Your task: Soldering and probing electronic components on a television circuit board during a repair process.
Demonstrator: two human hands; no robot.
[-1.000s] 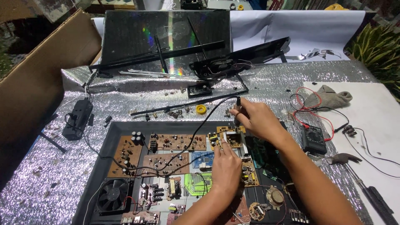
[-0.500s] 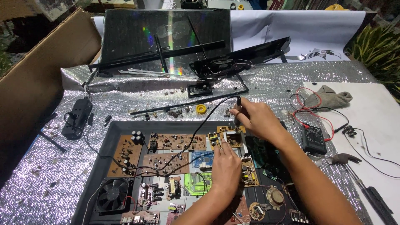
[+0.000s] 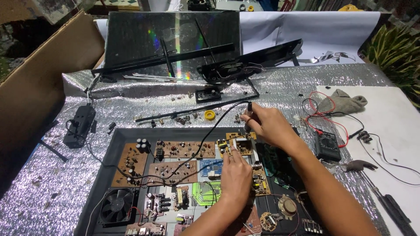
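- The right hand (image 3: 267, 126) is clamped around a slim black tool with a black cord (image 3: 205, 137), most likely a soldering iron (image 3: 248, 114); only its upper end shows above the fingers.
- The iron stands nearly upright at the far edge of the dark tray (image 3: 114, 140), right of centre. Its long axis runs near-to-far and steeply up, the cord end pointing up and away, the working tip pointing down toward the small brown circuit board (image 3: 238, 143). The tip itself is hidden by the hand.
- The left hand (image 3: 236, 174) lies flat, fingers together and reaching to the far side, pressing on the boards just near of that brown board; it holds nothing that I can see.
- The hands sit close but apart, right hand farther and to the right.
- To do this well, I judge the left hand should pin the board firmly while keeping its fingertips clear of the tip, and the iron should come down steeply and steadily.
- The cord loops left over the long brown boards (image 3: 179, 150); slack there matters, so it does not drag on components.
- A black multimeter (image 3: 327, 146) with red leads lies right of the tray, a cooling fan (image 3: 116, 205) at its near left corner.
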